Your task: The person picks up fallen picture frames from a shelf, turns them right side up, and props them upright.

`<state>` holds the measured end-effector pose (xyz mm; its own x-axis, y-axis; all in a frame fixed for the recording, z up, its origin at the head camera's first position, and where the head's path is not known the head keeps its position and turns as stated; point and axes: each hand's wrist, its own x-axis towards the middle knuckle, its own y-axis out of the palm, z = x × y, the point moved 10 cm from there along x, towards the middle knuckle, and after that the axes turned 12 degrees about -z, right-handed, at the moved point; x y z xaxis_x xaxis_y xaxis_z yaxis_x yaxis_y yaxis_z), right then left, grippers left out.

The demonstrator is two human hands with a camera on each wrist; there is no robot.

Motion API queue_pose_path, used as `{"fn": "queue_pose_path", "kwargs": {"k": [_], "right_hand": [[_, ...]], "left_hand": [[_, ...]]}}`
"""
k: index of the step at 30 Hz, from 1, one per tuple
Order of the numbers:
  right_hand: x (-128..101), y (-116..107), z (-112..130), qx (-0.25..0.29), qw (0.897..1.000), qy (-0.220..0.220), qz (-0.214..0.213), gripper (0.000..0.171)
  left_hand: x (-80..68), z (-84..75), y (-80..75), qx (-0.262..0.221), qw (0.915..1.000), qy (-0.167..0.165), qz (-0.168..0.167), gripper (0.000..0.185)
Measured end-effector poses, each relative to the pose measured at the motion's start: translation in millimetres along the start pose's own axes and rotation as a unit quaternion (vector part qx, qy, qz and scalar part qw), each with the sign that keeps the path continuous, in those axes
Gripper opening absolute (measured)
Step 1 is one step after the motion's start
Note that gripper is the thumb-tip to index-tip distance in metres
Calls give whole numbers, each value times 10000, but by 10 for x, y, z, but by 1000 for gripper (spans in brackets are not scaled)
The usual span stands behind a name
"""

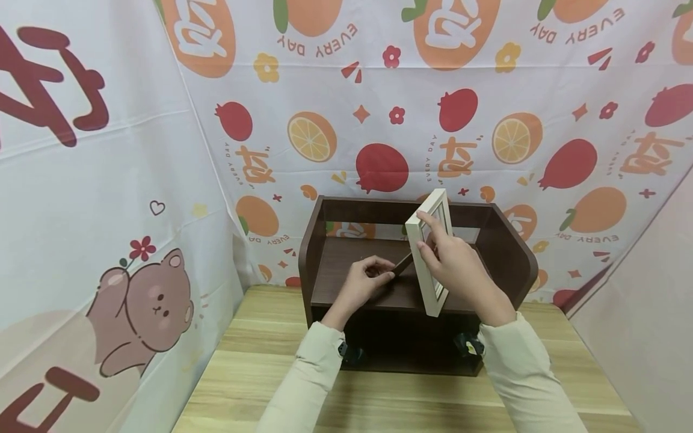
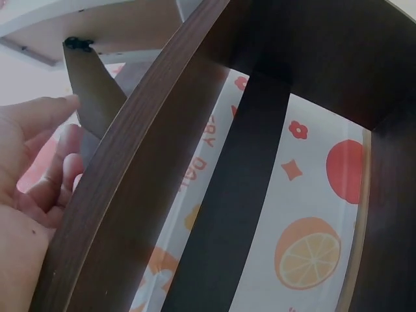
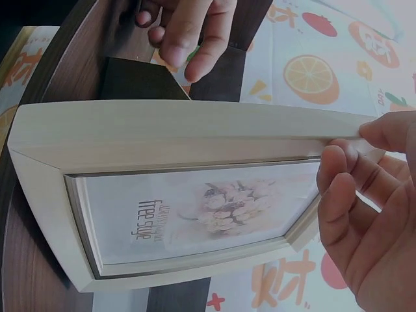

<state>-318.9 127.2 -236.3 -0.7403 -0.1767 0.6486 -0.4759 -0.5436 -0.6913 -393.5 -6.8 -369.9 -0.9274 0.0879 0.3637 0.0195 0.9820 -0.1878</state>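
Observation:
A cream photo frame (image 1: 423,258) is held tilted over the upper board of a dark brown desktop shelf (image 1: 352,297). My right hand (image 1: 449,255) grips the frame's upper edge between thumb and fingers. A flower print with lettering (image 3: 214,211) shows behind its front. From the frame's back a dark support leg (image 2: 94,84) sticks out at an angle toward my left hand (image 1: 368,276). The left thumb and fingers (image 2: 55,114) are loosely bent, with the tips right at the leg's edge, and do not close round it.
The shelf stands on a light wood-grain table (image 1: 260,349). Its raised side panels (image 1: 308,252) flank the upper board, and a dark compartment (image 1: 400,340) lies below. Behind hangs a fruit-print cloth (image 1: 346,90), with a bear-print cloth (image 1: 130,198) along the left.

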Motion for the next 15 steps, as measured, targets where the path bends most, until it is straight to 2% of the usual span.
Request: {"fn": "queue_pose_path", "kwargs": {"k": [6,10,15], "right_hand": [[-2,10,-12,5,9998,4,188,57],[-5,11,-1,110,9994,-27,340,59],[5,22,-4,148,9991,-50,388,59]], "left_hand": [[-114,-107,29,-36,9991,411,36,22],[-204,-187,111,70,9972,710,203,25],[-304,-287,245,177,9947,900,460,33]]}}
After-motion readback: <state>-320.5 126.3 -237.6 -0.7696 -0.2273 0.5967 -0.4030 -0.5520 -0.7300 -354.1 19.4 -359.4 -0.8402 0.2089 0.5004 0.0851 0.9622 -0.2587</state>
